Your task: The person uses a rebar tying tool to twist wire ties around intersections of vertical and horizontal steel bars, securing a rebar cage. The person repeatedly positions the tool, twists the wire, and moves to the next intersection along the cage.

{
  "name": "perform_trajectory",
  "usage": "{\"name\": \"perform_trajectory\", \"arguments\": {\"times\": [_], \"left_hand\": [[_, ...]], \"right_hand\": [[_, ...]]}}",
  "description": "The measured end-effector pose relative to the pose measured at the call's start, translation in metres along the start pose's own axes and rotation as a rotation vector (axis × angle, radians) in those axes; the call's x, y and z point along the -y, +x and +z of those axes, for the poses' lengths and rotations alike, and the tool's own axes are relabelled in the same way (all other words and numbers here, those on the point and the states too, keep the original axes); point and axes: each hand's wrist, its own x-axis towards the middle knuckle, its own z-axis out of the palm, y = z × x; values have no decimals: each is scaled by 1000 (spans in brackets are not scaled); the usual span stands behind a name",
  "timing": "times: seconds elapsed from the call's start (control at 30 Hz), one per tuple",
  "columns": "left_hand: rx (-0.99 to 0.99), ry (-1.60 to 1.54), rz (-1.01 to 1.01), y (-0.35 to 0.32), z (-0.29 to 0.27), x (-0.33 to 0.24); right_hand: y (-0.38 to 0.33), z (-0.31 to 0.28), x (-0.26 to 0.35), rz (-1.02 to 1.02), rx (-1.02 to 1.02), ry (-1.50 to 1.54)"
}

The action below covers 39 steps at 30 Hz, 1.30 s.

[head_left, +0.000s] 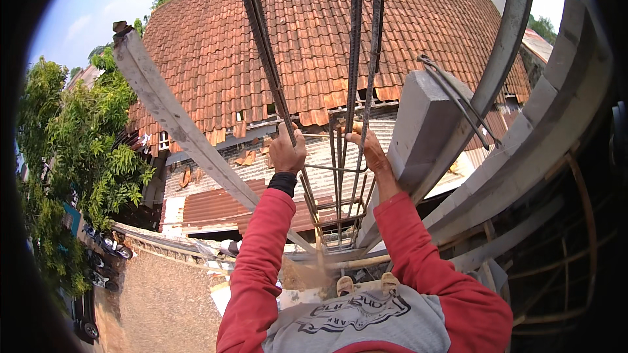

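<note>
Tall ribbed steel rebars rise from below in front of me, bound into a column cage. My left hand [286,149], with a black band at its wrist, is wrapped round the left rebar [261,39]. My right hand [369,149] is closed at the right-hand rebars [355,33], its thumb and fingers bent round a bar; their exact hold is partly hidden. A thin square stirrup [335,168] crosses the cage just below both hands. Shorter bars with rusty tops end beside my right fingers. Lower down, more stirrups ring the bars.
A pale post [176,117] leans at left. Right of the cage stand a grey block pillar [418,108], a long two-handled metal tool [458,99] on it, a metal channel [500,52] and a block wall [523,137]. Tiled roof [314,33] lies ahead; the ground [157,287] is far below.
</note>
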Motion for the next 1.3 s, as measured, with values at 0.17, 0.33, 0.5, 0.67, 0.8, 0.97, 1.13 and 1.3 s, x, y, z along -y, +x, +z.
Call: {"name": "perform_trajectory", "arguments": {"times": [0.17,0.33,0.5,0.67,0.8,0.97,1.13,1.3], "left_hand": [[33,10,-76,2,-2,0],[-29,95,11,3,-1,2],[-9,58,-1,2,-1,3],[-8,129,23,6,-2,5],[-4,187,18,11,0,8],[-36,264,33,12,3,10],[-71,194,48,10,9,14],[-67,178,4,9,10,12]], "right_hand": [[3,8,0,162,-84,123],[5,5,-5,37,-36,47],[0,10,9,116,-132,101],[-18,15,11,427,-195,180],[-22,10,-16,427,-280,421],[-9,2,-57,456,-487,611],[-1,-5,-69,370,-397,618],[15,-5,-66,426,-406,712]]}}
